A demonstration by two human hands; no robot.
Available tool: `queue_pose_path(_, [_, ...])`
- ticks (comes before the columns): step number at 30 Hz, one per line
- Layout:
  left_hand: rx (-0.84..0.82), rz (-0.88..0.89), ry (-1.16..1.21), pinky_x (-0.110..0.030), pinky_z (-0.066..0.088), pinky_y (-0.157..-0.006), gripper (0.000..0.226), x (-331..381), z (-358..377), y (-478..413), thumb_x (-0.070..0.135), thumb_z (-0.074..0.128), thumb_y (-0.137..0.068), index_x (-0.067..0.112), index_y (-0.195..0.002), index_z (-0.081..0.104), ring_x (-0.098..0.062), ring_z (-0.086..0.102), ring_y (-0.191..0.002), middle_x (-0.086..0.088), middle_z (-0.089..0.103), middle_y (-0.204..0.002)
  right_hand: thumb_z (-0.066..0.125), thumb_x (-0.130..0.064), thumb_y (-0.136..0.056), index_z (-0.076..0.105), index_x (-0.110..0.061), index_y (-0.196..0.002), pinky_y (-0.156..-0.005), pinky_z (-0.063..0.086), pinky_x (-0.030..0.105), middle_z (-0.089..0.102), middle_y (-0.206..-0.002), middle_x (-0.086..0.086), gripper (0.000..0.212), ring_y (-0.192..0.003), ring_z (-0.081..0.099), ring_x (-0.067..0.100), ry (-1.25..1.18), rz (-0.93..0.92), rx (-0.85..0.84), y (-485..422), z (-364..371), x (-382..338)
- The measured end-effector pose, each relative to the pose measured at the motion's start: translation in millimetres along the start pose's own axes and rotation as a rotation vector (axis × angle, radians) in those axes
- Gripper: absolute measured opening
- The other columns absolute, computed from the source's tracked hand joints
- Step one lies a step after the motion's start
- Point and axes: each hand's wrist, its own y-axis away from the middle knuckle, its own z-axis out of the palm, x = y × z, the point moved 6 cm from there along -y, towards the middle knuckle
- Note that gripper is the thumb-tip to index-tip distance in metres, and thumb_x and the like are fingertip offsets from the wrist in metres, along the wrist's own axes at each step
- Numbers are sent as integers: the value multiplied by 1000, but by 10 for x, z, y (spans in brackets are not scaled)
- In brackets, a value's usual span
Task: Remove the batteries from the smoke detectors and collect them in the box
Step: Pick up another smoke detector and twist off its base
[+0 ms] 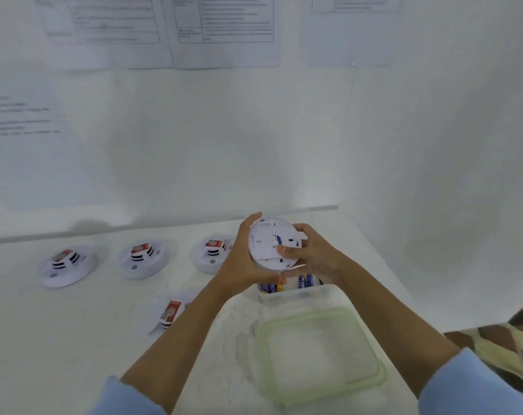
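The left hand (244, 260) and right hand (315, 256) grip a detector (267, 245) over the box (299, 295), batteries (305, 281) already inside; four detectors (140, 259) at centre left likely remain.

Single head-worn wide-angle view, forward and down, close over the table (59, 339)

Round white smoke detector (267, 245) tilted above clear box (296, 295), blue batteries (306, 281) inside

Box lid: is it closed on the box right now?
No, the lid lies flat on the table nearer the person, and the box behind it stands open with batteries inside.
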Motion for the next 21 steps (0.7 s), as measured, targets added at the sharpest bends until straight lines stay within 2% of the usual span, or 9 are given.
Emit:
queue_pose_path(2, [46,-5,2,-24,52,-88,108,-32,14,-40,22,87,-41,31,-132,28,-2,49,-118,6,45,-130,69,-5,-79,37,-13,-123,-65,59,44,57,-116,14,55,-86,66,29,-9,12,-23,-15,-19,4])
queue_pose_path(4, [73,-6,-22,-17,49,-87,104,-31,15,-96,26,85,-39,29,-128,31,3,49,-115,7,46,-128,69,-4,-78,37,-13,-123,-66,59,45,55,-118,15,56,-88,66,30,-5,21,-46,-45,-54,-20])
queue_pose_path(6, [91,7,-57,-11,47,-84,101,-13,28,-143,23,86,-40,28,-126,34,6,49,-113,9,47,-126,70,-5,-78,36,-15,-121,-69,59,45,56,-116,13,55,-88,65,28,24,27,-68,-68,-95,-49])
queue_pose_path(9, [111,25,-92,-8,45,-81,97,7,34,-193,8,84,-43,27,-125,34,10,49,-109,11,46,-124,72,-13,-77,35,-21,-120,-78,58,39,58,-113,7,57,-92,65,23,152,-4,-87,-114,-156,-98])
queue_pose_path(11, [135,36,-104,-9,46,-80,99,-3,15,-211,6,83,-44,25,-127,32,8,50,-109,10,47,-123,74,-19,-75,32,-25,-126,-79,56,29,55,-110,1,66,-95,61,19,324,-106,-64,-130,-194,-205])
queue_pose_path(13, [149,42,-123,-12,47,-80,102,-11,-6,-216,6,84,-45,23,-130,31,3,49,-112,8,47,-125,78,-24,-72,32,-28,-131,-78,50,19,49,-107,-6,75,-95,56,16,602,-320,-23,-113,-193,-408])
queue_pose_path(16, [147,43,-127,-17,50,-82,105,-6,-32,-237,11,85,-44,19,-133,29,-2,50,-114,7,46,-126,77,-34,-69,41,-29,-131,-91,40,29,40,-119,-3,72,-109,42,16,1091,-554,-11,-92,-83,-627])
queue_pose_path(18, [139,43,-135,-19,50,-85,105,12,-33,-253,20,84,-44,21,-133,28,-5,49,-116,6,45,-128,75,-39,-68,42,-26,-131,-89,34,28,38,-123,1,72,-111,38,17,1326,-602,-2,-108,-6,-704])
queue_pose_path(21, [146,36,-146,-16,48,-86,104,51,-38,-257,26,84,-43,22,-131,29,0,50,-114,10,46,-126,73,-39,-69,47,-18,-127,-81,32,26,44,-118,2,68,-104,42,18,1489,-666,-38,-129,112,-802])
